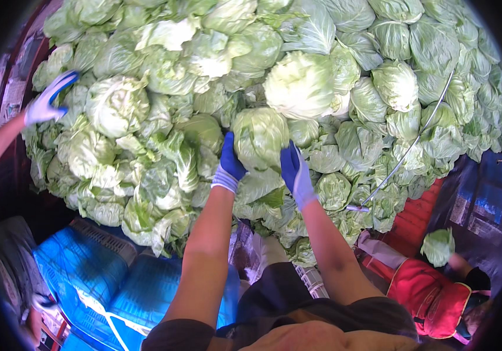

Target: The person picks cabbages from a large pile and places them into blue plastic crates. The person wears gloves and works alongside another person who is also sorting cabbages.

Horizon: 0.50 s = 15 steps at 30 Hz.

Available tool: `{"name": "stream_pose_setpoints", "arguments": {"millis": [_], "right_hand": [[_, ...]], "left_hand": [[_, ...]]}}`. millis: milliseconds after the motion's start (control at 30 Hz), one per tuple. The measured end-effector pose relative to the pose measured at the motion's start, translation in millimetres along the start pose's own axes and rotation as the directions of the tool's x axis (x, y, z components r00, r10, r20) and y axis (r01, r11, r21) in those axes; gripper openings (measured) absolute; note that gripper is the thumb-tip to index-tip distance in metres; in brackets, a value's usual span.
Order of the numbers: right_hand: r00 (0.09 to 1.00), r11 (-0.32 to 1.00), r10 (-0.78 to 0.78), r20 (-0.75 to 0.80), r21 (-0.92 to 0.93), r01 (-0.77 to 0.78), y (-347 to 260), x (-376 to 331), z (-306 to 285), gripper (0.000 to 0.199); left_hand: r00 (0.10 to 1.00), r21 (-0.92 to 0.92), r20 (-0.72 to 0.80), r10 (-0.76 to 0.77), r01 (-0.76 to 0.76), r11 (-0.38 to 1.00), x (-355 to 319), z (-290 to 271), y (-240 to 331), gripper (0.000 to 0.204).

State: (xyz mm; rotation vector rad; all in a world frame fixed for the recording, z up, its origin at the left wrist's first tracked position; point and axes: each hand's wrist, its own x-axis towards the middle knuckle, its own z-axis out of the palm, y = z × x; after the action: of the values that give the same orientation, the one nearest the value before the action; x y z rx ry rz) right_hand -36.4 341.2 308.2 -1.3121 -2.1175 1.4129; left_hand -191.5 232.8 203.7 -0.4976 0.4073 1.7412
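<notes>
A round pale-green cabbage (261,138) sits between my two gloved hands at the front of a large heap of cabbages (204,131). My left hand (230,165), in a blue and white glove, presses against its left side. On its right side, my right hand (296,174) has its fingers laid along the leaves. Both hands grip the same head; whether it is lifted off the heap I cannot tell. A larger, paler cabbage (299,85) lies just beyond it.
At the left, another person's gloved hand (52,102) reaches over the heap. Blue plastic crates (87,266) stand at lower left. A long thin metal rod (406,152) lies across the cabbages. At lower right, a person in a red vest (426,292) is beside a loose cabbage (438,247).
</notes>
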Motion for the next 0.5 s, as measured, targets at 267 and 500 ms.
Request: {"name": "stream_pose_setpoints", "arguments": {"millis": [267,500], "right_hand": [[0.983,0.990,-0.121,0.139,-0.050,0.130,-128.0,-153.4,-112.1,0.054],[0.870,0.859,-0.475,0.132,-0.145,0.492,-281.1,-268.4,-61.7,0.068]], "left_hand": [[0.994,0.052,0.072,0.077,-0.081,0.995,-190.1,104.8,-41.6,0.080],[0.619,-0.073,0.213,0.756,-0.762,0.644,-310.9,105.3,-108.8,0.057]]}}
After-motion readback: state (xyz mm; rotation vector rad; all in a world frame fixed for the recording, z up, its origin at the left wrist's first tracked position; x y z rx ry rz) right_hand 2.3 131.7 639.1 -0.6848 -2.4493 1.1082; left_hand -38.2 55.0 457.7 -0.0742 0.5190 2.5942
